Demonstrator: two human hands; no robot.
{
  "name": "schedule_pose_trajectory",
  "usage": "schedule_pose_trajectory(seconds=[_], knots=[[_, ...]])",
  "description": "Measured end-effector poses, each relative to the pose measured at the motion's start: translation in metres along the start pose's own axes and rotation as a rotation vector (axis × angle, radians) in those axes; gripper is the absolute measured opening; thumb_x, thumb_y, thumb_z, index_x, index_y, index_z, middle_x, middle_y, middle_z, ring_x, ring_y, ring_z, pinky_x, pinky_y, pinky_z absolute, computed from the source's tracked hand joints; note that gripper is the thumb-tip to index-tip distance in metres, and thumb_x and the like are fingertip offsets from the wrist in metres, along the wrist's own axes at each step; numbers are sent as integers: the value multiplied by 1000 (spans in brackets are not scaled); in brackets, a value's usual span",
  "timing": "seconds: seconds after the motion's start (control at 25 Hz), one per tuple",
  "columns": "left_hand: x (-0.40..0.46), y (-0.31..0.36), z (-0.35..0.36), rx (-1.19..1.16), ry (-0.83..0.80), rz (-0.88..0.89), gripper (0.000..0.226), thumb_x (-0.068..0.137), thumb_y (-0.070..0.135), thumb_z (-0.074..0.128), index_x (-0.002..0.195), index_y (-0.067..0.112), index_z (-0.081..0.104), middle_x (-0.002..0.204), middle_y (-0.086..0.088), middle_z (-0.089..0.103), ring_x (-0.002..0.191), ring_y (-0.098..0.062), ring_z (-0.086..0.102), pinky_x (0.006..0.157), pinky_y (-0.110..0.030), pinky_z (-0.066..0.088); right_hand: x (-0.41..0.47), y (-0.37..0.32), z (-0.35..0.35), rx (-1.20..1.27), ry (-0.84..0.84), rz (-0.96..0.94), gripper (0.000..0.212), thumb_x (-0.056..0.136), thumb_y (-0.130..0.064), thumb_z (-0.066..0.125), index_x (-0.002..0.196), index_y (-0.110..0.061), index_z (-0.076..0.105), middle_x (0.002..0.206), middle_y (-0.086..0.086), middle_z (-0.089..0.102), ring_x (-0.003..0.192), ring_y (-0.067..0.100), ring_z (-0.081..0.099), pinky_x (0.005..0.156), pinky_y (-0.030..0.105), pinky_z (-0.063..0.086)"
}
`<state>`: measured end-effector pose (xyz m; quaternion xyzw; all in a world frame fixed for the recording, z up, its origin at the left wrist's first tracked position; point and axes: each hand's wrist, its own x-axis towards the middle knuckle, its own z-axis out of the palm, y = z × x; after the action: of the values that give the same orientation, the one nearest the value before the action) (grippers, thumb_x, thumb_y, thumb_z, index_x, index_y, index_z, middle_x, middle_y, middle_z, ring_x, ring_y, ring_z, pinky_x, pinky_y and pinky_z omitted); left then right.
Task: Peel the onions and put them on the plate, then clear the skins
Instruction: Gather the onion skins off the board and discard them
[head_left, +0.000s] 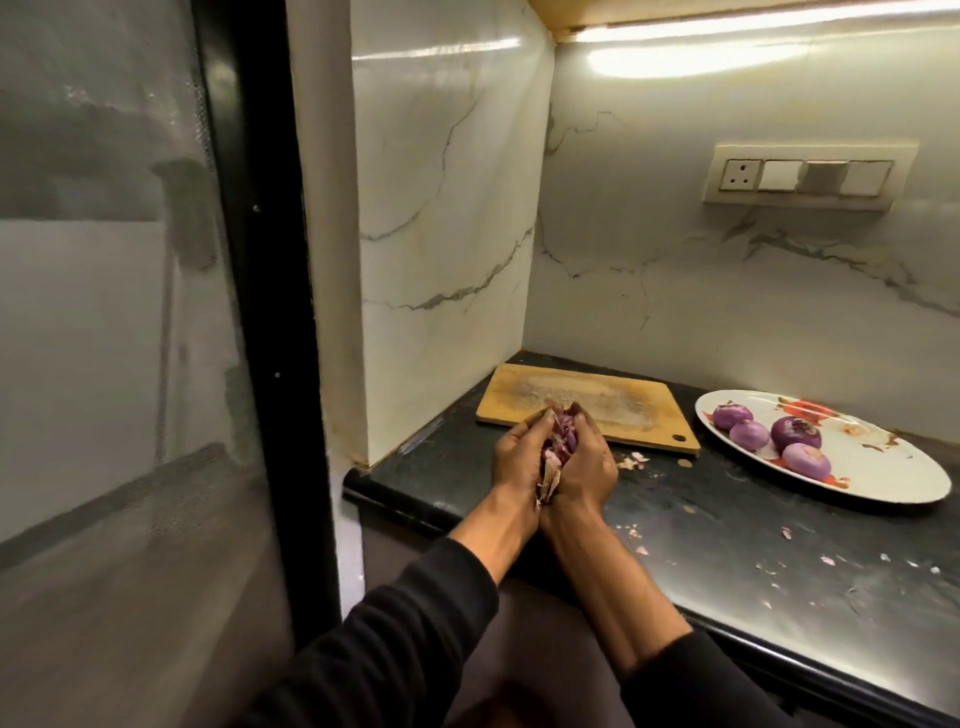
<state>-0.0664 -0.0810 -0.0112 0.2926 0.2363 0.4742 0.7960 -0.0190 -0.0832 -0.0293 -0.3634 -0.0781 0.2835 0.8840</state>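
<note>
Fingers (524, 431) on the left hand (517, 460) and the right hand (584, 465) are curled in toward each other, both hands pressed together w/ palms cupped around a wad of onion skins (558, 449). Purple and papery bits poke out the top btwn the fingertips, and a dry brownish piece hangs out the bottom near the wrists. Hands sit just above the front edge of the black table (727, 519), near its left end.

Right behind the fingers is a wooden cutting board (623, 410), flat on the table, looks bare on top. Just to the right of the right hand there's a small clump of skin scraps (631, 460) on the table, and more tiny flakes (826, 558) are scattered further right and toward the front edge.

Well off to the right of the fingers is a white oval plate (893, 467) w/ a red flower pattern, holding four peeled onions (779, 434) bunched at its left side, all purple and shiny.

Black sleeves (415, 623) on both arms, pushed up past the wrists. Marble wall (447, 260) behind and to the left.
</note>
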Motion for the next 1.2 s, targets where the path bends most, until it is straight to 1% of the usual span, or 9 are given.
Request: schedule_pose_trajectory(seconds=[0.08,0.28,0.44,0.6,0.72,0.88,1.0,1.12,1.2], knots=[[-17,19,-16,13,11,57,15,94,8,64,106,1,71,89,-11,75,81,-20,72,80,-31,59,-23,10,11,18,-48,8,23,89,-10,66,110,-6,74,98,11,77,88,22,75,80,34,60],[-64,60,-65,-56,76,191,19,96,8,60,111,-1,69,99,-15,72,86,-23,70,83,-31,58,-94,43,31,55,-210,119,23,87,-10,66,107,-5,75,96,13,77,87,24,75,74,30,60],[-101,77,-115,-103,132,246,27,98,8,58,122,-2,65,111,-17,71,91,-21,70,85,-29,57,-151,76,32,24,-290,225,26,92,-6,61,115,-2,71,102,15,76,97,27,74,87,34,59],[-142,87,-175,-98,210,287,19,100,8,54,110,5,70,97,-9,75,88,-17,73,81,-25,59,-214,109,20,-46,-337,295,22,94,-6,59,110,-9,73,93,3,78,90,16,75,72,22,58],[-173,88,-218,-41,304,307,19,100,9,53,108,6,70,94,-7,76,85,-15,74,74,-24,59,-252,135,7,-109,-377,351,21,95,-7,57,106,-15,74,92,-2,78,90,12,75,70,18,56],[-207,75,-274,-22,480,291,20,98,12,57,111,5,71,99,-7,76,86,-14,74,72,-22,59,-298,174,-24,-183,-394,477,23,94,-11,59,113,-11,74,104,7,77,99,20,73,83,30,59],[-223,56,-309,-128,515,247,24,99,12,55,117,2,69,111,-13,73,95,-19,72,82,-26,59,-319,200,-48,-280,-377,528,25,94,-9,59,114,-8,73,106,8,76,102,22,72,95,38,56],[-231,41,-347,-264,561,159,25,99,17,54,114,5,69,119,-15,70,102,-22,69,92,-30,55,-336,226,-71,-377,-377,576,23,94,-7,59,109,-13,75,98,1,78,99,17,73,95,35,56],[-236,31,-369,-329,597,90,25,98,22,53,111,7,70,117,-13,70,101,-22,69,93,-31,53,-345,242,-85,-434,-382,600,23,95,-5,58,107,-15,75,93,-3,78,94,12,74,88,28,58]])
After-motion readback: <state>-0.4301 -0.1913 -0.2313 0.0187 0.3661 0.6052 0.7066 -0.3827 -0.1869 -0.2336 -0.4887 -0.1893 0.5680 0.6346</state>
